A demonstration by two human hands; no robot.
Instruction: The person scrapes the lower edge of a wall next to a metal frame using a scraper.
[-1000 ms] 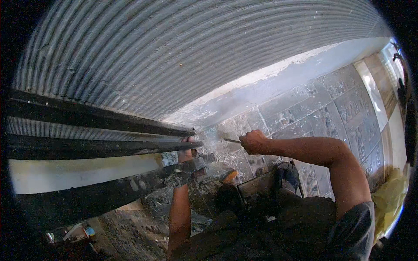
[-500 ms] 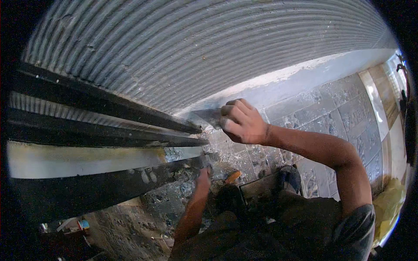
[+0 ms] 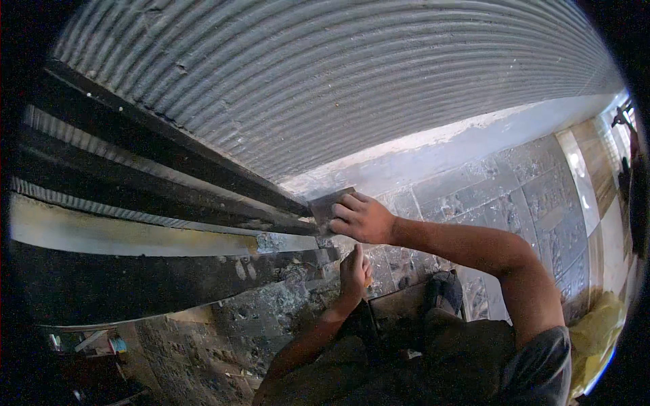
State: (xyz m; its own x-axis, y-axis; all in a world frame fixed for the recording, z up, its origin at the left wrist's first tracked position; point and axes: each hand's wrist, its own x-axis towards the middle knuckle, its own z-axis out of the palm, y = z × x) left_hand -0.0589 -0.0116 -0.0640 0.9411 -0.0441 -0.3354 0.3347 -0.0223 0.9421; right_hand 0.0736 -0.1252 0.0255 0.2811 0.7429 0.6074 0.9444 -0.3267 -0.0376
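My right hand point(image 3: 365, 220) grips a flat, dark, square-edged plate point(image 3: 330, 205) that looks like a scraper blade. Its edge is at the near end of the black bars, by the foot of the corrugated wall point(image 3: 325, 95). Below and close to it is my left hand point(image 3: 353, 276), thumb up and fingers curled. Whatever those fingers hold, if anything, is hidden. A bit of an orange object point(image 3: 368, 280) shows beside them; I cannot tell whether they touch it.
Long black bars point(image 3: 169, 281) run out to the left. A pale, rough band point(image 3: 433, 139) lies along the wall's base. Patchy grey tiles point(image 3: 504, 193) cover the floor, with a yellowish bag point(image 3: 599, 331) at the right. My shoe point(image 3: 443, 291) is below my right forearm.
My right hand has come down and slightly left with the plate, away from the wall. My left hand has moved right, from the bar's end toward the orange object.
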